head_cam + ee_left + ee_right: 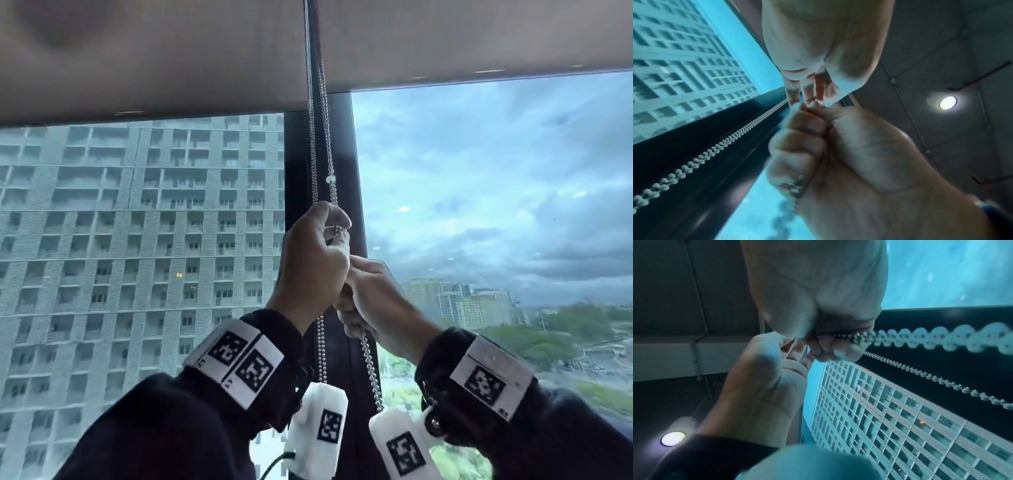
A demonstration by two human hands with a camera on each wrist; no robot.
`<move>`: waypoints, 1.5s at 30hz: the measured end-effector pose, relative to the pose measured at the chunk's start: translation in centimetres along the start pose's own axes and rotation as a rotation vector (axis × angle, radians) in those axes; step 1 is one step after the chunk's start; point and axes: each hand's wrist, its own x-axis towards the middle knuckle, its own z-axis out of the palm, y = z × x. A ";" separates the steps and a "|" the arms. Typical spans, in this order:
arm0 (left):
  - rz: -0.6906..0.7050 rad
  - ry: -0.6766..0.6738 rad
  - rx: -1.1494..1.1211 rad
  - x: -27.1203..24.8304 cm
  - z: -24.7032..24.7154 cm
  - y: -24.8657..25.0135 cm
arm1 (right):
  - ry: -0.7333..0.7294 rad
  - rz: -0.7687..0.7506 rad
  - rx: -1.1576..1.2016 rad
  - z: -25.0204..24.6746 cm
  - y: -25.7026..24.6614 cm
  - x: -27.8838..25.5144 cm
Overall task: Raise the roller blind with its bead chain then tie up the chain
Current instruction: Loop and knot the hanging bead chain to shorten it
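A silver bead chain [322, 144] hangs in a doubled strand in front of the dark window post [298, 164]. My left hand [334, 233] is the upper one; its thumb and fingers pinch the chain at a small connector. Just below and touching it, my right hand [356, 298] is fisted round the chain, which runs out under it [371, 370]. In the left wrist view the left fingertips [813, 99] meet over the right fist [838, 154]. In the right wrist view the chain [941, 339] leaves the right hand [828, 340]. The left roller blind [154, 68] is partly raised.
A second blind [479, 34] on the right hangs with its bottom edge higher than the left one's. Window glass on both sides shows a tall building [137, 222] and cloudy sky. Another chain strand [321, 353] hangs below the left wrist. A ceiling light [947, 102] glows behind.
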 end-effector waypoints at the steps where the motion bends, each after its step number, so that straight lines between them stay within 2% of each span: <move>1: -0.022 0.050 -0.033 0.2 0.1 0.1 | -0.022 0.005 0.006 0.0 -0.1 -0.1; 5: -0.121 0.172 -0.042 0.9 -0.5 -0.3 | -0.117 0.029 0.060 0.0 -0.4 -0.3; 8: -0.227 0.125 -0.066 1.1 -1.0 -0.7 | -0.152 0.057 0.072 -0.3 -0.4 -0.2; 12: -0.293 0.052 -0.096 0.8 -1.4 -0.5 | -0.173 0.066 0.049 -0.2 -0.4 0.0; 16: -0.279 0.065 -0.088 1.0 -1.7 -0.8 | -0.160 0.049 -0.021 0.3 -0.4 0.1; 22: -0.132 0.158 0.057 1.1 -2.1 -1.5 | -0.054 0.061 -0.014 0.8 -0.4 0.3; 27: -0.282 0.093 -0.147 1.0 -1.9 -1.9 | 0.077 0.015 0.050 1.0 0.8 1.1; 31: -0.326 0.146 -0.184 0.8 -1.7 -1.5 | 0.203 -0.126 0.073 1.0 1.0 1.7; 35: -0.291 0.126 -0.171 1.0 -1.5 -1.0 | 0.180 -0.203 0.039 1.4 0.1 1.9; 45: -0.299 0.046 -0.237 -0.9 -0.7 -0.4 | 0.160 -0.181 0.085 1.0 -0.4 2.1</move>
